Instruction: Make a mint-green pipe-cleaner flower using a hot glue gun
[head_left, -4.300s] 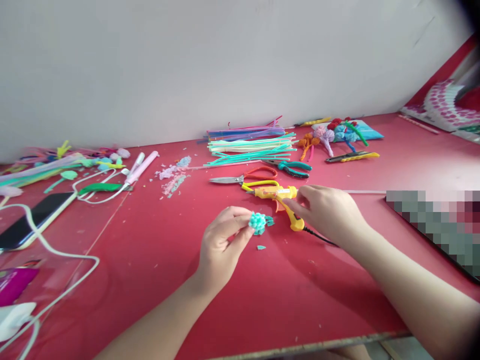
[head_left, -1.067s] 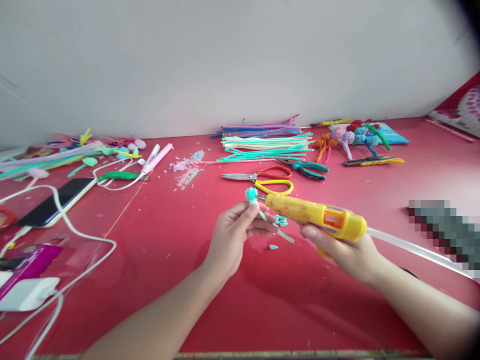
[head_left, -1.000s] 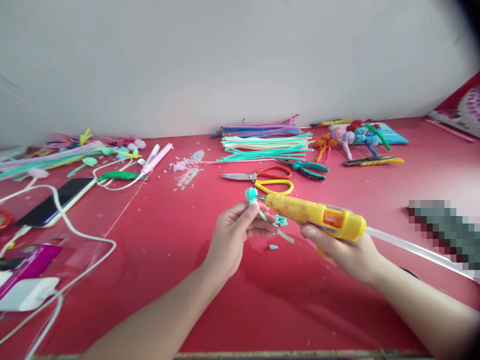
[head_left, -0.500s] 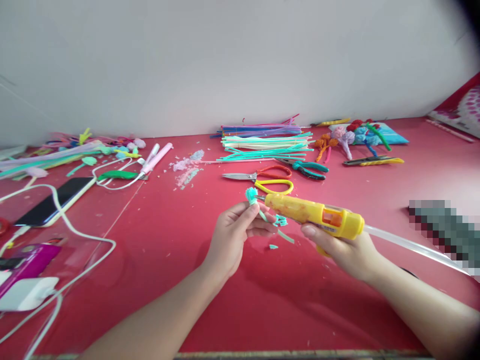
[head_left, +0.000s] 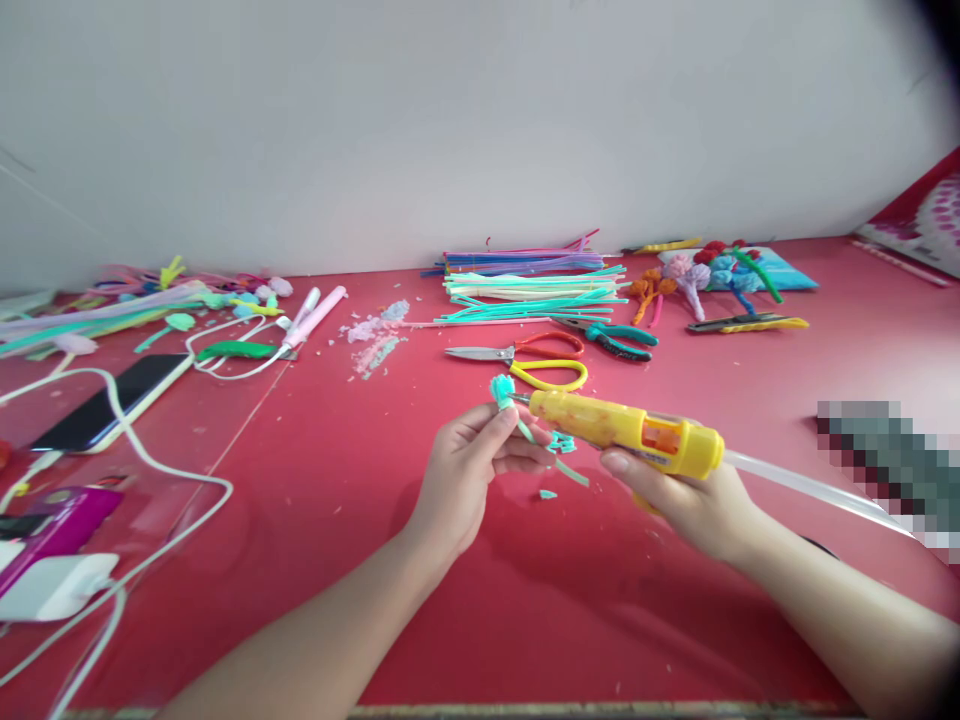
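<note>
Pinched between the fingers of my left hand [head_left: 480, 450] is a small pipe-cleaner flower [head_left: 502, 388] with a turquoise head on top and a pale green stem slanting down to the right. My right hand [head_left: 690, 500] is wrapped round the handle of a yellow glue gun [head_left: 600, 418]. Its metal nozzle points left and meets the flower just under the head; whether it touches cannot be made out. A clear glue stick [head_left: 817, 495] sticks out of the gun's back. Short turquoise pieces [head_left: 561, 442] lie on the table behind my left fingers.
Scissors [head_left: 517, 360] and pliers [head_left: 619, 338] lie beyond my hands, with bundles of pipe cleaners [head_left: 532, 285] behind. Finished-looking flowers [head_left: 694, 275] and a utility knife [head_left: 750, 322] are back right. A phone [head_left: 112, 400], white cables [head_left: 172, 475] and a pink wand [head_left: 315, 318] occupy the left.
Almost nothing differs. The back of the glue gun has shifted very slightly left, while the flower and my left hand stay in place.
</note>
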